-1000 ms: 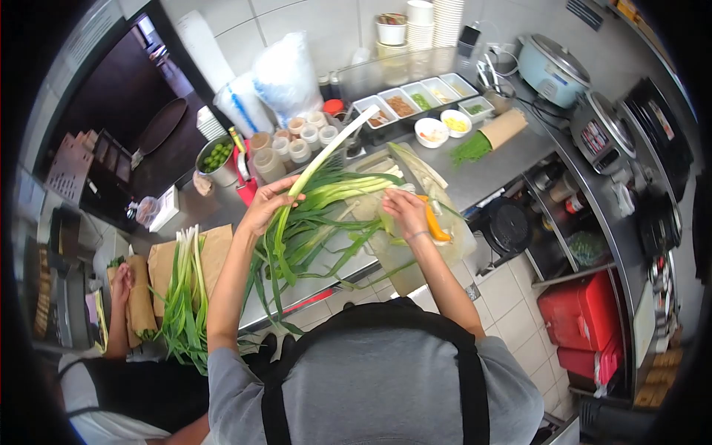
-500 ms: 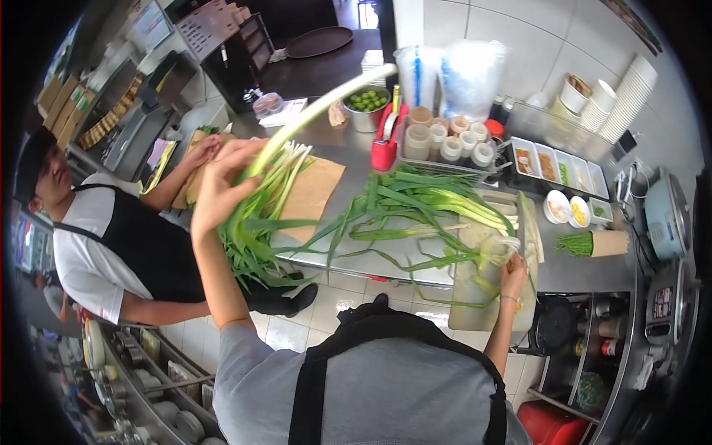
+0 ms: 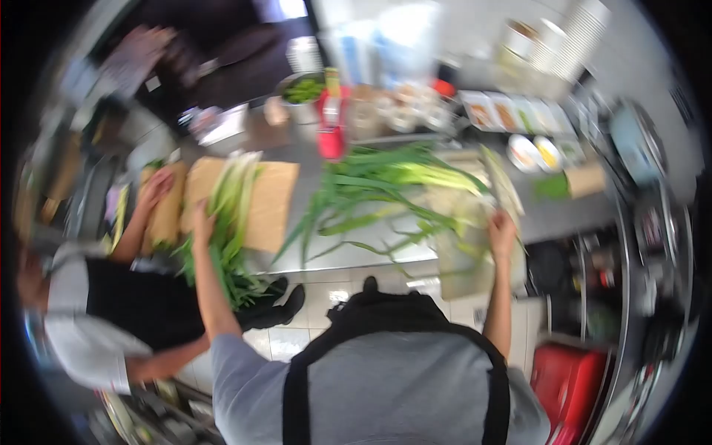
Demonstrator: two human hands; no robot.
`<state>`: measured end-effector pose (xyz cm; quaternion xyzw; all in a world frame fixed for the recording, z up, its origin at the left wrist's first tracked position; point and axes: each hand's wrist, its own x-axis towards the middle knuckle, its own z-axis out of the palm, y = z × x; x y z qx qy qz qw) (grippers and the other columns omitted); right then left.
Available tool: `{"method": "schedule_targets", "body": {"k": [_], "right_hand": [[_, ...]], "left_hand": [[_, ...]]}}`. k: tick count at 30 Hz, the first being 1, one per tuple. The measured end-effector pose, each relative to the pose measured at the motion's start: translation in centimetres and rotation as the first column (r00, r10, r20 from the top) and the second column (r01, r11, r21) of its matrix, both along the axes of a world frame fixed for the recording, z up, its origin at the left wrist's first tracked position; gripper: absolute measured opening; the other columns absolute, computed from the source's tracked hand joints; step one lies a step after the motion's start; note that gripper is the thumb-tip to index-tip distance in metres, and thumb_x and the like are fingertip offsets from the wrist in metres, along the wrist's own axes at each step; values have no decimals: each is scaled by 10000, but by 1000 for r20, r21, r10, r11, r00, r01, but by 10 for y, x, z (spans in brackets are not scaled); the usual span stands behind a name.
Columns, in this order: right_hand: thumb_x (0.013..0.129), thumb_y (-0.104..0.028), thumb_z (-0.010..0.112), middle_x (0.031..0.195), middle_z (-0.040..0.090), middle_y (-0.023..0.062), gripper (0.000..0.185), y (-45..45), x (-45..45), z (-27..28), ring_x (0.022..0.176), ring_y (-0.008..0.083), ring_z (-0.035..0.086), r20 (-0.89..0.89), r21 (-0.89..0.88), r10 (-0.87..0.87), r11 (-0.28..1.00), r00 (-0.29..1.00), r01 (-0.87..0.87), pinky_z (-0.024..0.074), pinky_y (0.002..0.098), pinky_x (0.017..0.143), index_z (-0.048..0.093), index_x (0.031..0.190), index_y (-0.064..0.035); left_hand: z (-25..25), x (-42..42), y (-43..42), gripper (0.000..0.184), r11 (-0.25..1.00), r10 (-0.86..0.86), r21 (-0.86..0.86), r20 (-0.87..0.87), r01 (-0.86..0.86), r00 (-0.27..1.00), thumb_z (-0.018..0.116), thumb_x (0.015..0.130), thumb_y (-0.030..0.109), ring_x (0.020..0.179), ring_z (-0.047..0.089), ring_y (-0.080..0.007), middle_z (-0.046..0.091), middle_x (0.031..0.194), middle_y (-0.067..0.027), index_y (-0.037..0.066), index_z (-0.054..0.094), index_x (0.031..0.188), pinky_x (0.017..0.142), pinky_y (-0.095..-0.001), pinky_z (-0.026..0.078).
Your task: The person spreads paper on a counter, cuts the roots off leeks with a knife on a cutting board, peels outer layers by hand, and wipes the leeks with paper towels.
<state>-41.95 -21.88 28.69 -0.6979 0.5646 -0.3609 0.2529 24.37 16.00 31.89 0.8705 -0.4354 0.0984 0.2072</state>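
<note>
My left hand (image 3: 202, 222) is at the left edge of a bunch of long green-and-white stalks (image 3: 231, 194) lying on brown paper; motion blur hides whether its fingers grip a stalk. On the right, my right hand (image 3: 502, 231) is closed at the lower end of what looks like a knife (image 3: 495, 182), its grey blade pointing away from me over the cutting board (image 3: 460, 276). Between my hands, a larger heap of green stalks (image 3: 393, 178) spreads across the steel counter and onto the board, its pale ends towards the right.
A co-worker's hand (image 3: 157, 185) rests on a brown paper roll (image 3: 165, 215) at the left. Behind the heap stand a red holder (image 3: 331, 137), a bowl of green fruit (image 3: 302, 90) and lidded containers (image 3: 404, 111). Small white bowls (image 3: 525, 153) and a paper-wrapped green bundle (image 3: 586, 180) are at the right.
My left hand has come down with the long stalk to the bunch on the paper. My right hand has left the stalks' pale ends and now closes on the knife. The view has swung left.
</note>
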Motion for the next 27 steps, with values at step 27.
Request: {"method": "schedule_targets", "body": {"k": [27], "right_hand": [[743,-135,529,884,528,62,155,-28,110,26,809,227,564,-738,-428,70,720,671,-546,405,373,685,541,890,-87]], "left_hand": [[27,-370,-319,296,678,-717,-91,136,729,684,690,631,51,943,479,-259,525,966,-66,88,624,917,763,-378,398]]}}
